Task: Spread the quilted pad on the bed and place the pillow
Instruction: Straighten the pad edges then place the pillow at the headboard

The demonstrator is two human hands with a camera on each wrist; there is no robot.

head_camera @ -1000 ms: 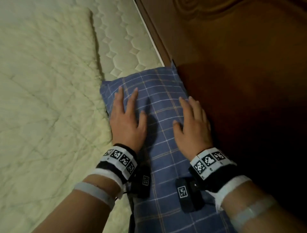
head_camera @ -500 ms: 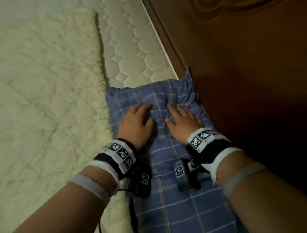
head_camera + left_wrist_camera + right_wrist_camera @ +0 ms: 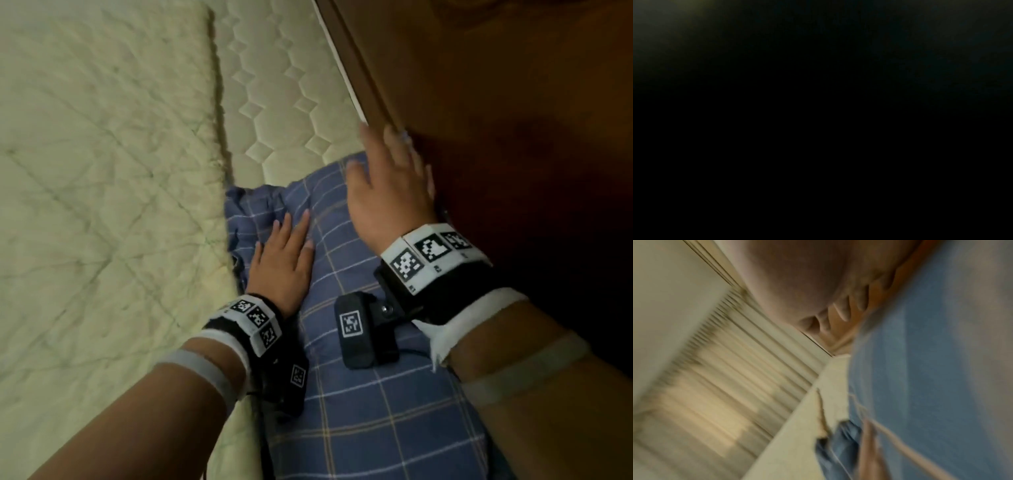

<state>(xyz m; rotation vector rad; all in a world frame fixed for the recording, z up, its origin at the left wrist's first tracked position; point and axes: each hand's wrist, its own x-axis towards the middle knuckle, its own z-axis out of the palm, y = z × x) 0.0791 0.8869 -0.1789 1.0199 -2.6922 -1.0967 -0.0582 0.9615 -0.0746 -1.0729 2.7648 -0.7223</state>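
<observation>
Head view: left hand [image 3: 281, 263] lies flat on the plaid pillow [image 3: 376, 411], whose length runs past both hands; right hand [image 3: 387, 192], fingers spread, apparently reaches its far corner.

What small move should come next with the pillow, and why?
Probably smooth the bunched far-left corner of the pillow. The left hand lies flat just below those wrinkles, near the quilted pad, while the right hand is at the far-right corner by the headboard.

The head camera looks steeply down on the pillow [image 3: 359, 394], the right wrist view skims close over that same pillow toward 12 o'clock, and the left wrist view is black.
</observation>
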